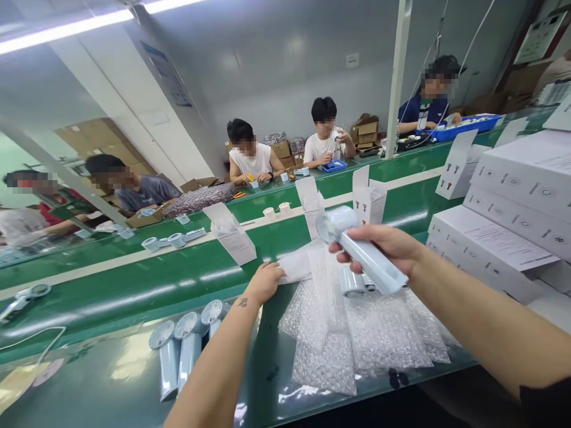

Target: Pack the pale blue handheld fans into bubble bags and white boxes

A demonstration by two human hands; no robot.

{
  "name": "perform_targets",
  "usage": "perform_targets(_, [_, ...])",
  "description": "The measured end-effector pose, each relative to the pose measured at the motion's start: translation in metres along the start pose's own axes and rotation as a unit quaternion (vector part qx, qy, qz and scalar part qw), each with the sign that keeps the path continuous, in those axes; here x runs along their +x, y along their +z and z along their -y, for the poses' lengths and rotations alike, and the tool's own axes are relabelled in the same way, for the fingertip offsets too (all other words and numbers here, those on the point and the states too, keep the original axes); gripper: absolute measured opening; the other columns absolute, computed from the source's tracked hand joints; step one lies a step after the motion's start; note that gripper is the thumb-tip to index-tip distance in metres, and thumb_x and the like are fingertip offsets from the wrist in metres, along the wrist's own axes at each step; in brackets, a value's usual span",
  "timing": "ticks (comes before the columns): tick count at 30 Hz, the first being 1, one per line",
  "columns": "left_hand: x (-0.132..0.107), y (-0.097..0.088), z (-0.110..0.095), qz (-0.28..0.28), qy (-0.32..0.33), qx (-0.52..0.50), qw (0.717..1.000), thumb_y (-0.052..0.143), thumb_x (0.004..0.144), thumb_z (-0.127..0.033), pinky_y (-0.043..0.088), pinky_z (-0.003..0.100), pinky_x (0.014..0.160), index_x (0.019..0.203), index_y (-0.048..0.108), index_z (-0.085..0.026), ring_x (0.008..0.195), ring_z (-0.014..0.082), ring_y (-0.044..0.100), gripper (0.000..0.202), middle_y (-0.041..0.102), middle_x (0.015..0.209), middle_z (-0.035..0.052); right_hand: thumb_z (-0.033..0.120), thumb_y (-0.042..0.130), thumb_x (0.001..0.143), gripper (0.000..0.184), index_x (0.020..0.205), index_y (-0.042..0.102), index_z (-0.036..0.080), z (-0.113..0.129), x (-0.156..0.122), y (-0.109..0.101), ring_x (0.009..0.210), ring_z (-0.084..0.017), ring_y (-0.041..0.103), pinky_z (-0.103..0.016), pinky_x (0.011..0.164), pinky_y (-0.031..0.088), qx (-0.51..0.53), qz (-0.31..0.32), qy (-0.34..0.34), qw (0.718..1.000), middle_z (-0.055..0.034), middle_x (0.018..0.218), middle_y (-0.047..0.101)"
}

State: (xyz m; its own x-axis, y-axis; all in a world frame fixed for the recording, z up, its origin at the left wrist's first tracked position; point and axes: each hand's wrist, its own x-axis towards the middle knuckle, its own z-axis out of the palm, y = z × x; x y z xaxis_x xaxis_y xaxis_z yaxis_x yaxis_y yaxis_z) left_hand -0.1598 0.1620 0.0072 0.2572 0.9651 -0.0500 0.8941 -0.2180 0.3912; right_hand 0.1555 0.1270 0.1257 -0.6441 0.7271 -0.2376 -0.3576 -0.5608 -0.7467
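My right hand (379, 246) is closed around the handle of a light-blue handheld device (372, 261) with a round head, raised above the table. The head points to the left and the handle slants down to the right. My left hand (266, 282) grips the near end of a white translucent bubble-wrap bag (297, 266); its fingertips are partly hidden. Below my right hand lie several flat bubble-wrap bags (383, 330) in overlapping piles. Another light-blue device (352, 282) sits behind them, partly covered by the held one.
Several light-blue devices (188, 345) lie left of my left forearm. White printed boxes (495, 249) are stacked at the right. Open white cartons (232, 235) stand along the green conveyor belt (147, 273). Several co-workers (252, 157) sit across it, near a blue tray (466, 128).
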Motion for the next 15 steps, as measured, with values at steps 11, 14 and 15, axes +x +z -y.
perform_targets(11, [-0.116,0.000,-0.092,-0.153,-0.183,-0.148,0.960,0.054,0.070,-0.033,0.047,0.029,0.067,0.071,0.067,-0.019,0.069,0.0202,0.063,0.019,0.069,0.068,0.0028,0.017,0.083,0.060,0.075,0.124,0.044,0.019,-0.123,-0.021,-0.002,0.084,-0.021,0.066,-0.031,0.062,0.057,0.031,0.183,0.125,0.975,-0.0084,0.098,0.064])
perform_targets(14, [-0.124,0.000,-0.109,-0.077,-0.157,-0.238,0.955,0.061,0.063,-0.031,0.047,0.030,0.066,0.070,0.070,-0.018,0.073,0.0222,0.063,0.017,0.071,0.071,0.0045,0.019,0.086,0.054,0.081,0.123,0.045,0.017,-0.130,-0.012,0.007,0.084,-0.023,0.067,-0.029,0.060,0.057,0.015,0.208,0.165,0.964,-0.0095,0.099,0.065])
perform_targets(15, [-0.126,-0.002,-0.111,-0.044,-0.153,-0.289,0.944,0.064,0.061,-0.033,0.047,0.030,0.063,0.071,0.071,-0.017,0.070,0.0224,0.063,0.020,0.071,0.070,0.0052,0.019,0.086,0.053,0.077,0.120,0.048,0.016,-0.131,-0.010,0.008,0.084,-0.022,0.067,-0.028,0.059,0.057,0.008,0.211,0.173,0.962,-0.0094,0.098,0.065])
